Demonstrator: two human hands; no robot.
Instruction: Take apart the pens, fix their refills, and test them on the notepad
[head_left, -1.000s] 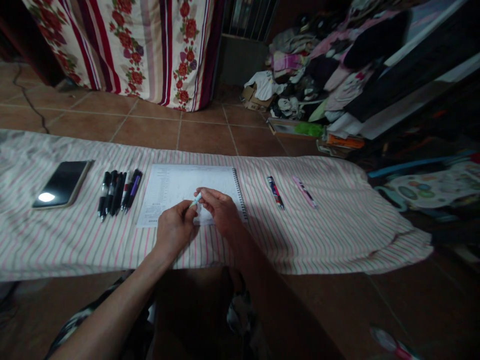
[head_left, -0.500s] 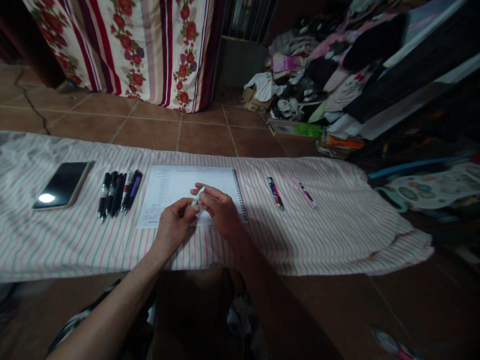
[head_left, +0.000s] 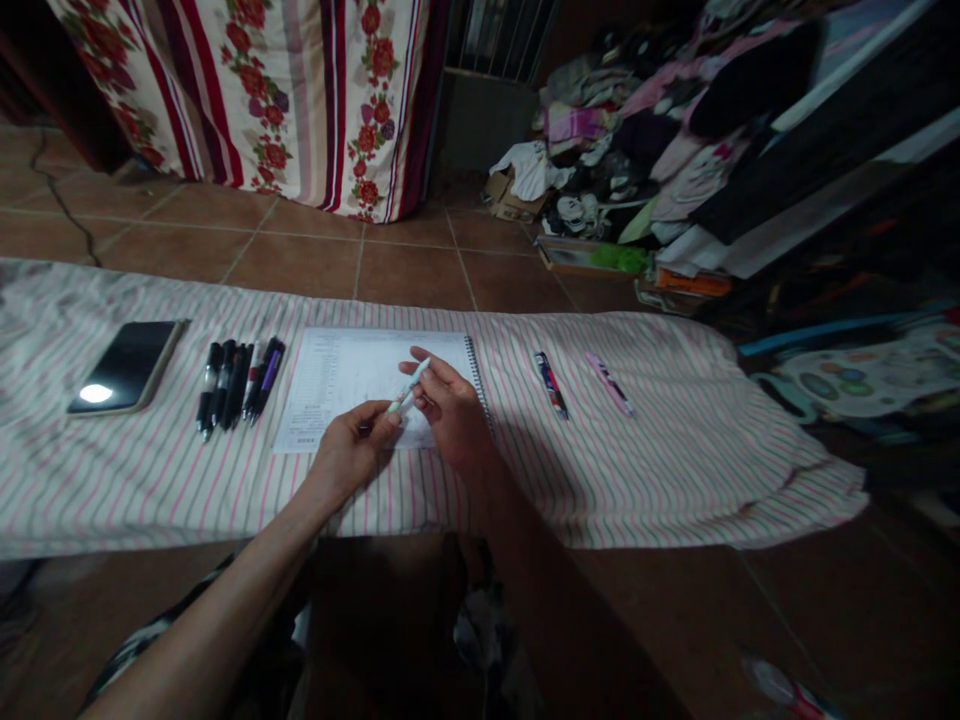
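Note:
A pale mint-white pen (head_left: 409, 386) is held at a slant between my two hands, above a spiral notebook (head_left: 360, 360) with a printed page. My left hand (head_left: 352, 440) pinches its lower end. Near its upper end, my right hand (head_left: 454, 410) grips it between thumb and fingers. To the right of the notebook lie a dark blue and red pen (head_left: 551, 386) and a pink pen (head_left: 611, 385), apart from each other. On the left several pens (head_left: 236, 385), mostly black, lie side by side in a row.
A phone (head_left: 127, 367) lies left of the pen row. All this rests on a striped cloth (head_left: 675, 440) over a low table. Beyond are a tiled floor (head_left: 300, 265), a flowered curtain (head_left: 300, 100) and a heap of clothes (head_left: 622, 130) at the back right.
My right hand has moved right and slightly up, away from my left hand. More of the pen's length now shows between them.

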